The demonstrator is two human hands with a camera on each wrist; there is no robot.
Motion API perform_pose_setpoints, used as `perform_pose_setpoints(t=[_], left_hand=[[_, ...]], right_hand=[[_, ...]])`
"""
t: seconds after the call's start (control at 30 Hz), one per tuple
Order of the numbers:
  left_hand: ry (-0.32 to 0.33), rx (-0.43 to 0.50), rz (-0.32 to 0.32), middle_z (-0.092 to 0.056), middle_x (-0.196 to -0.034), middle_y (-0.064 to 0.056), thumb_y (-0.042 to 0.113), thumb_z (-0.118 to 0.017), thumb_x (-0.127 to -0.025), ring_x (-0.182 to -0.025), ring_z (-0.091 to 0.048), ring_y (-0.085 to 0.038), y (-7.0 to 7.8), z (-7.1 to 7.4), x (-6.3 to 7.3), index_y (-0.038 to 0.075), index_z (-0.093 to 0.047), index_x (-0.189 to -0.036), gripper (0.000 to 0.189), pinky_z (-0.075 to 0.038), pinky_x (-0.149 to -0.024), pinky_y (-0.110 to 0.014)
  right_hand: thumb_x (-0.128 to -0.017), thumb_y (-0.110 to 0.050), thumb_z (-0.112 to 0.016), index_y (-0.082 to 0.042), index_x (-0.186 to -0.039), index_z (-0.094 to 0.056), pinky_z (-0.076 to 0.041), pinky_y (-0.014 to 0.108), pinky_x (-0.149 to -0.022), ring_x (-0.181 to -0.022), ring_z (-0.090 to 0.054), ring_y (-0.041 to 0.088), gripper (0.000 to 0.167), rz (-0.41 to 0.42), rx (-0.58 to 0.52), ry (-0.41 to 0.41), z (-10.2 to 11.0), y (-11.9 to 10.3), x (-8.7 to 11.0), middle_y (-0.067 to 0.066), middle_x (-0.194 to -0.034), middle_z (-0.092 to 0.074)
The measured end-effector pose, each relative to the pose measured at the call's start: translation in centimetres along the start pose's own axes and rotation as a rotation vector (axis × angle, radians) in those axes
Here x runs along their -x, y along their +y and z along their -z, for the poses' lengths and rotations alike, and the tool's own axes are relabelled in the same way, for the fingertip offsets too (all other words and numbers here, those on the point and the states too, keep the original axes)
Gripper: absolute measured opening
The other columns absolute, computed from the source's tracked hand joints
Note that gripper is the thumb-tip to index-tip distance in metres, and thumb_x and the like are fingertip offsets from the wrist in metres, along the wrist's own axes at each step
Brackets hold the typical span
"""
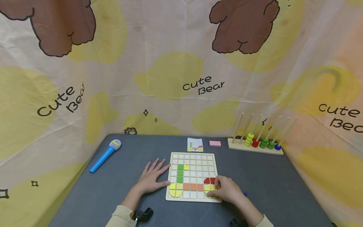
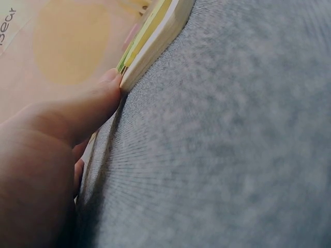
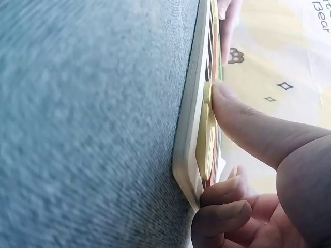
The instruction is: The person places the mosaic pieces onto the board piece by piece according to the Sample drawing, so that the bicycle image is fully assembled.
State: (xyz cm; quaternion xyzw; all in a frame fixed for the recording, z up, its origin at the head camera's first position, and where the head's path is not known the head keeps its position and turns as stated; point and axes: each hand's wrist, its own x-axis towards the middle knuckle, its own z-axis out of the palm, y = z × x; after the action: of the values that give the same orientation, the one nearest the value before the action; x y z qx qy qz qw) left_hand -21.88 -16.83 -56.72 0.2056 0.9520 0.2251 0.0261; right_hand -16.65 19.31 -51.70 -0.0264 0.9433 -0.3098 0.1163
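Note:
A wooden grid board (image 1: 194,199) lies on the table with flat coloured pieces in its cells: green squares (image 1: 180,172), orange squares (image 1: 193,187), red rounded pieces (image 1: 208,180), a small yellow quarter-circle (image 1: 186,167) and yellow rounded pieces (image 1: 175,190) at the lower left. My right hand (image 1: 229,189) is over the lower right corner, its thumb and curled fingers at opposite ends of a yellow quarter-circle piece (image 3: 206,144). The left hand (image 1: 151,181) lies spread on the table, fingers straight, with its thumb tip touching the board's left edge.
Behind the board lie a printed pattern card (image 1: 195,145) and a pink block (image 1: 215,143). A bead abacus (image 1: 255,147) with upright rods stands back right. At the left is a blue toy microphone (image 1: 105,156). A small blue thing (image 1: 245,194) shows by the right wrist. Patterned cloth (image 1: 170,116) hangs behind the table.

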Motion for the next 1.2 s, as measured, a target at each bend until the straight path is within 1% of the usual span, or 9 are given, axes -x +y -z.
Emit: perform_pose_setpoints(t=[0.1, 0.23, 0.33, 0.5, 0.63, 0.8, 0.97, 1.07, 1.2], left_hand=[[-0.006, -0.002, 0.001, -0.023, -0.168, 0.003, 0.074, -0.058, -0.086, -0.158, -0.008, -0.03, 0.1, 0.2, 0.0, 0.036, -0.034, -0.158, 0.085, 0.0, -0.123, -0.06], [-0.005, -0.021, -0.004, -0.027, -0.167, -0.001, 0.072, -0.06, -0.086, -0.157, -0.012, -0.034, 0.5, 0.6, 0.1, 0.033, -0.037, -0.157, 0.084, -0.004, -0.122, -0.062], [0.004, -0.033, -0.01, -0.03, -0.166, -0.004, 0.07, -0.061, -0.086, -0.156, -0.015, -0.036, 0.6, 0.7, 0.2, 0.03, -0.04, -0.156, 0.083, -0.007, -0.121, -0.064], [0.009, -0.024, -0.009, -0.031, -0.166, -0.005, 0.069, -0.062, -0.087, -0.155, -0.016, -0.038, 0.8, 0.8, 0.3, 0.03, -0.04, -0.156, 0.083, -0.006, -0.121, -0.065], [0.009, -0.007, -0.012, -0.031, -0.166, -0.005, 0.07, -0.061, -0.087, -0.155, -0.015, -0.037, 0.9, 0.8, 0.2, 0.031, -0.04, -0.157, 0.083, -0.005, -0.121, -0.065], [-0.003, -0.006, -0.007, -0.029, -0.166, -0.004, 0.071, -0.06, -0.087, -0.156, -0.014, -0.036, 0.9, 0.8, 0.3, 0.031, -0.039, -0.157, 0.083, -0.004, -0.122, -0.064], [-0.023, -0.029, 0.005, -0.027, -0.167, -0.001, 0.073, -0.057, -0.087, -0.157, -0.012, -0.034, 0.9, 1.0, 0.3, 0.033, -0.037, -0.158, 0.084, -0.004, -0.122, -0.063], [-0.026, -0.035, 0.008, -0.027, -0.167, -0.001, 0.074, -0.057, -0.087, -0.157, -0.012, -0.034, 0.8, 0.9, 0.2, 0.034, -0.037, -0.157, 0.084, -0.004, -0.122, -0.063], [-0.039, -0.045, 0.02, -0.025, -0.168, 0.001, 0.076, -0.055, -0.087, -0.157, -0.01, -0.032, 0.6, 0.7, 0.2, 0.035, -0.034, -0.158, 0.085, -0.003, -0.123, -0.062]], right_hand=[[-0.065, -0.049, -0.093, -0.014, -0.076, -0.055, -0.028, 0.027, -0.051, -0.058, -0.046, 0.017, 0.053, -0.01, -0.029, -0.007, 0.1, 0.3, -0.1, 0.001, -0.063, -0.048], [-0.067, -0.048, -0.092, -0.014, -0.075, -0.056, -0.029, 0.027, -0.05, -0.057, -0.046, 0.017, 0.05, -0.015, -0.058, -0.014, 0.1, 0.4, -0.3, 0.0, -0.062, -0.048], [-0.067, -0.049, -0.092, -0.014, -0.075, -0.057, -0.029, 0.027, -0.05, -0.057, -0.047, 0.016, 0.05, -0.012, -0.052, -0.016, 0.0, 0.4, -0.4, 0.0, -0.062, -0.048], [-0.067, -0.047, -0.092, -0.014, -0.074, -0.057, -0.028, 0.027, -0.05, -0.057, -0.046, 0.017, 0.049, -0.014, -0.046, 0.001, 0.1, 0.3, -0.3, 0.0, -0.062, -0.049], [-0.071, -0.043, -0.091, -0.014, -0.074, -0.058, -0.029, 0.026, -0.05, -0.057, -0.047, 0.016, 0.044, -0.023, -0.071, 0.012, 0.4, 0.5, -0.1, 0.001, -0.062, -0.049], [-0.075, -0.033, -0.09, -0.014, -0.076, -0.061, -0.031, 0.025, -0.05, -0.059, -0.048, 0.016, 0.035, -0.03, -0.098, 0.03, 1.6, 1.4, 0.1, 0.001, -0.063, -0.051], [-0.077, -0.029, -0.089, -0.014, -0.083, -0.067, -0.037, 0.026, -0.055, -0.066, -0.05, 0.016, 0.028, -0.05, -0.118, 0.042, 3.3, 2.5, 0.6, 0.002, -0.068, -0.054], [-0.078, -0.027, -0.088, -0.013, -0.088, -0.069, -0.04, 0.027, -0.057, -0.068, -0.052, 0.017, 0.025, -0.054, -0.122, 0.04, 4.2, 3.2, 0.9, 0.002, -0.072, -0.058], [-0.079, -0.024, -0.087, -0.011, -0.093, -0.07, -0.043, 0.028, -0.057, -0.068, -0.053, 0.017, 0.026, -0.043, -0.12, 0.034, 5.2, 4.2, 1.4, 0.001, -0.075, -0.06]])
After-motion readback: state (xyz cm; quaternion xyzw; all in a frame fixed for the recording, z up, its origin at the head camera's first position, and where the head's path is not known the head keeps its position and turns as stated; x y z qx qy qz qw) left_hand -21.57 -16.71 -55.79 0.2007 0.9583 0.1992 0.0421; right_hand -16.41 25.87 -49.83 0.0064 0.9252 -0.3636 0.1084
